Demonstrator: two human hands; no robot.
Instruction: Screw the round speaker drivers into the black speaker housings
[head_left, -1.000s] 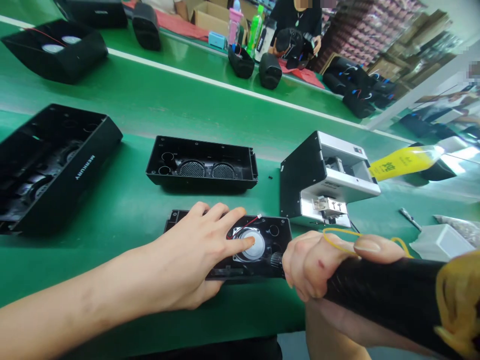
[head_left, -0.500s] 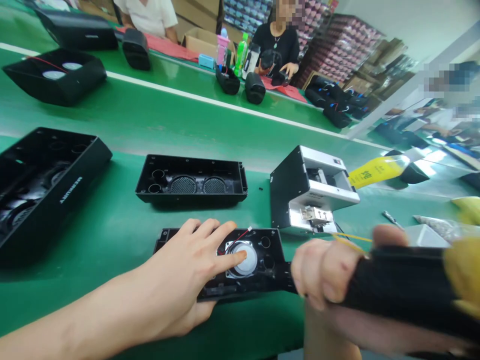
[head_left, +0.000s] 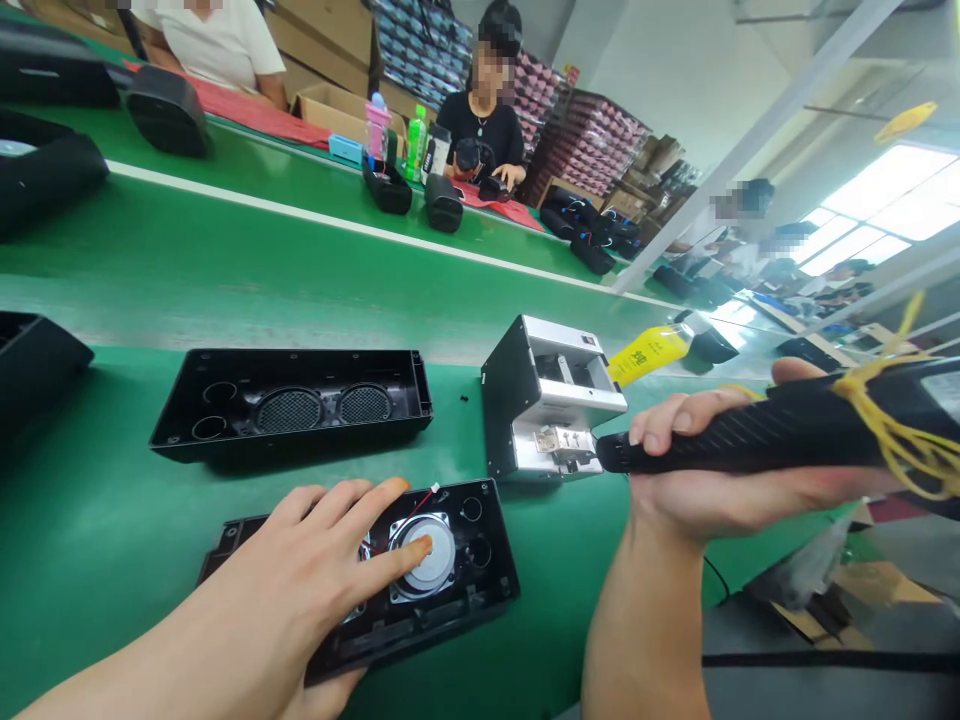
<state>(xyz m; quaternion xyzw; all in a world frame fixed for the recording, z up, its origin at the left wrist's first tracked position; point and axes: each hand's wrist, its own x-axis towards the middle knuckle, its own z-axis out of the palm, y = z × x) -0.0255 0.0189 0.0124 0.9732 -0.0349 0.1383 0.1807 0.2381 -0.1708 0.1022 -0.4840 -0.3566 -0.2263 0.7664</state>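
My left hand [head_left: 330,560] grips a black speaker housing [head_left: 480,590] at its near side, the thumb under the edge and a fingertip on the round silver speaker [head_left: 431,555]. A thin red wire with a white plug runs from that speaker. My right hand [head_left: 697,450] is wrapped round a black power screwdriver [head_left: 780,425] with yellow cord tied about it. The screwdriver's tip end meets the front of a silver-and-black screw feeder [head_left: 566,400], at its metal outlet [head_left: 566,443]; whether a screw sits on the bit is hidden.
Behind the held housing lies another open housing [head_left: 300,400], with two round grilles. A yellow bottle [head_left: 652,352] lies beyond the feeder. More black housings [head_left: 442,205] stand across the green bench [head_left: 337,285]. A person in black [head_left: 484,125] sits on the far side.
My right hand has moved the screwdriver from the right end of the held housing up to the feeder. My left hand keeps its hold. The camera view has turned right.
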